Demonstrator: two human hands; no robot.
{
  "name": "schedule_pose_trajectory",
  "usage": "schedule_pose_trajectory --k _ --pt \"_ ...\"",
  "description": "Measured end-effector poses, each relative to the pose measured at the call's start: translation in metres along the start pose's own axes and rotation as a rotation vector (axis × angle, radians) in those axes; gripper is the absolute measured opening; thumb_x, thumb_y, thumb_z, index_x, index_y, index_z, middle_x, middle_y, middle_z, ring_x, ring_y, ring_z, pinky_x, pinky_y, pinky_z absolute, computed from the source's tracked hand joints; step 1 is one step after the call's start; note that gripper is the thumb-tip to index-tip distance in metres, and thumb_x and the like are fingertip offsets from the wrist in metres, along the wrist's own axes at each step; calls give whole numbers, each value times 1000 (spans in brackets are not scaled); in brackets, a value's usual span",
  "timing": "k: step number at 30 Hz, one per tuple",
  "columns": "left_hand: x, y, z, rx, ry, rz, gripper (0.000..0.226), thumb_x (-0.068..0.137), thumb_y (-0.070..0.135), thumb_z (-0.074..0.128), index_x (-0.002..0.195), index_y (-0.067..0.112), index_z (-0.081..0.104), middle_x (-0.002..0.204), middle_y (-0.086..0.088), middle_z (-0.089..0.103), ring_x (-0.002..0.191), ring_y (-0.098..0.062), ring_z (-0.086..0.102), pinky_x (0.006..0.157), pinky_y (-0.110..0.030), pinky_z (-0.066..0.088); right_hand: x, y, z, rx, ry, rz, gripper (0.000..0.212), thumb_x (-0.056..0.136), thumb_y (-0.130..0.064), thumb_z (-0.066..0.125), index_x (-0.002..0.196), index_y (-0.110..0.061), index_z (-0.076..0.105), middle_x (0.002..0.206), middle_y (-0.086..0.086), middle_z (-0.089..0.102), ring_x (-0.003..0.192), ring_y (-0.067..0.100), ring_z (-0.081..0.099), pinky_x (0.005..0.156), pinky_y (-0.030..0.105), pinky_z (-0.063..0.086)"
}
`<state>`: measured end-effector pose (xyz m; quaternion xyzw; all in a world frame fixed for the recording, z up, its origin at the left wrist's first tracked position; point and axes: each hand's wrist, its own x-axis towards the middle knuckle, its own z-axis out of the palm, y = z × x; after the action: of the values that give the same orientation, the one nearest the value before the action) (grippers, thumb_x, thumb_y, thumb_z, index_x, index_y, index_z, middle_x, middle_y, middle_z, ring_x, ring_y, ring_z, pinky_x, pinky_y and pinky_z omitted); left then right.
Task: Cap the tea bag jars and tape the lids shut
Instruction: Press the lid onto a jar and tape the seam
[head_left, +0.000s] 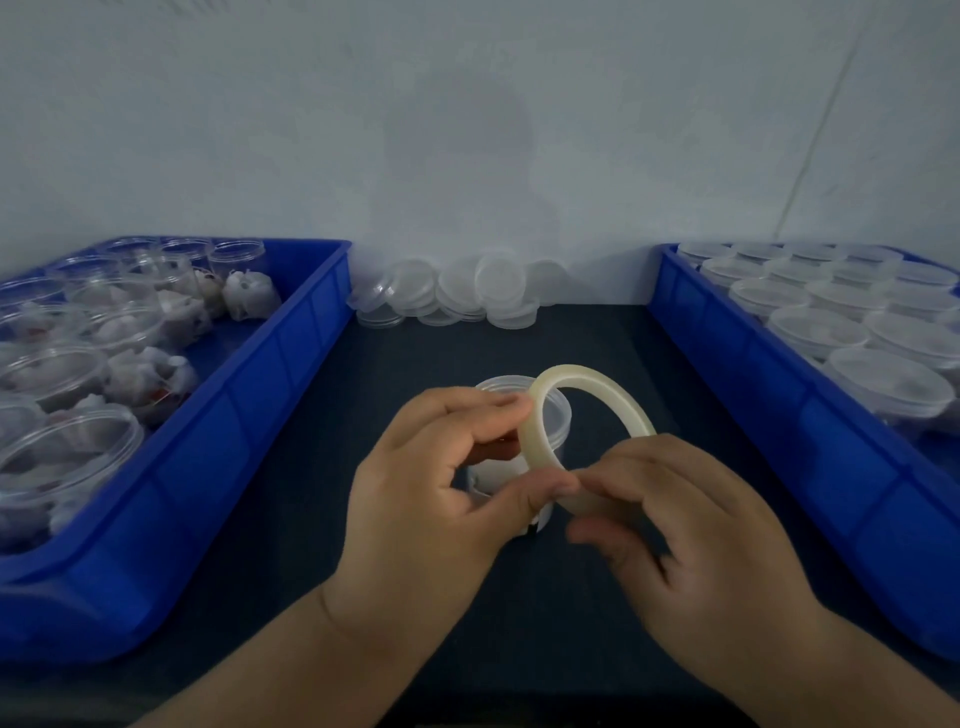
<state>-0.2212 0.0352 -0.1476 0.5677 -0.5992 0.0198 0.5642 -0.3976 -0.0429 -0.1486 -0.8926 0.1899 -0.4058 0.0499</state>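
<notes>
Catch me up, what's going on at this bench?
A person's left hand and right hand both hold a tape roll in front of a jar on the table, seemingly picking at the tape end. Open tea bag jars fill the left tray, lidded jars the right tray; loose lids sit behind.

Jar half hidden, bins cropped, fingertips smeared

The left hand and the tape roll cover most of the jar, so its lid seam and contents cannot be read. The right hand is motion-blurred at its fingers; its grip on the roll cannot be told. The left bin and the right bin run off the sides, and both forearms are cut off at the bottom edge.
</notes>
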Motion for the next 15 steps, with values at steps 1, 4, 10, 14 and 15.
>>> schedule_pose_trajectory --k 1,4,10,14,15 --pt "0 1 1 14 16 17 50 78 51 74 117 21 70 115 15 64 104 1 65 85 -9 52 0 0 0 -6 -1 1 30 90 -41 56 97 -16 73 92 -12 64 84 3 58 74 26 52" --pt "1 3 0 9 34 31 38 81 45 73 113 25 68 111 12 65 101 0 65 83 -8 51 -1 1 0 -20 2 6 30 90 -42 55 96 -18 72 93 -14 62 86 -2 54 78 19 47" --pt "9 2 -6 6 38 7 22 88 34 62 107 30 72 101 20 68 100 2 64 82 -5 46 -2 4 0 -3 -8 -25 28 90 -42 58 96 -19 72 95 -14 61 87 -6 52 82 15 44" --pt "11 0 -8 42 4 20 23 89 30 61 110 35 69 102 24 67 101 3 64 83 -5 47 -2 3 -3 -24 -49 -20 28 89 -44 57 95 -21 72 94 -14 63 85 -4 54 80 14 44" --pt "11 0 -8 62 -4 25 23 91 29 61 112 36 67 101 25 66 100 4 64 83 -5 47 -2 3 -4 -31 -65 -18 29 89 -45 56 95 -22 72 94 -15 63 84 -4 55 80 12 44"
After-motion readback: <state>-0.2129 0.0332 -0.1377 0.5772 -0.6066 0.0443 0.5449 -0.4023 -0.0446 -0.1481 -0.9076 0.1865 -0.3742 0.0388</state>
